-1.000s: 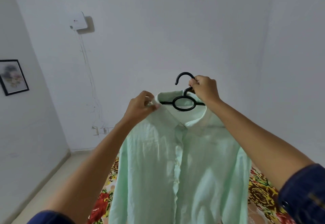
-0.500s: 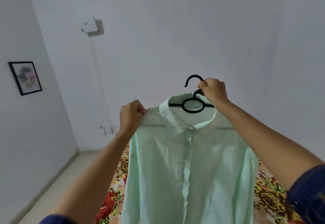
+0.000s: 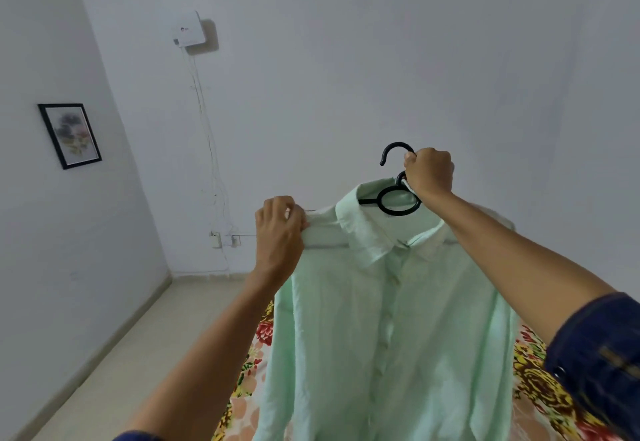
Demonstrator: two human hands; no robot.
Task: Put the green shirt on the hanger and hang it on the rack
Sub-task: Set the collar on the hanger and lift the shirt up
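Green shirt (image 3: 388, 329) hangs mid-air at 6 o'clock, already draped on the black hanger (image 3: 398, 202). Right hand (image 3: 429, 172) has its grip closed round the hook's neck at 1 o'clock; left hand (image 3: 278, 229) pinches the shoulder seam. Light, limp, slippery cloth, so carry it by the stiff hanger. No rack in view.

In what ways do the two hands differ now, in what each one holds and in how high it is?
The right hand grips the black hanger at its neck, just below the hook, while the left hand pinches the shoulder of the green shirt. The right hand is raised higher; the left hand sits lower and further left. Both are closed, holding the shirt up in front of the white wall.
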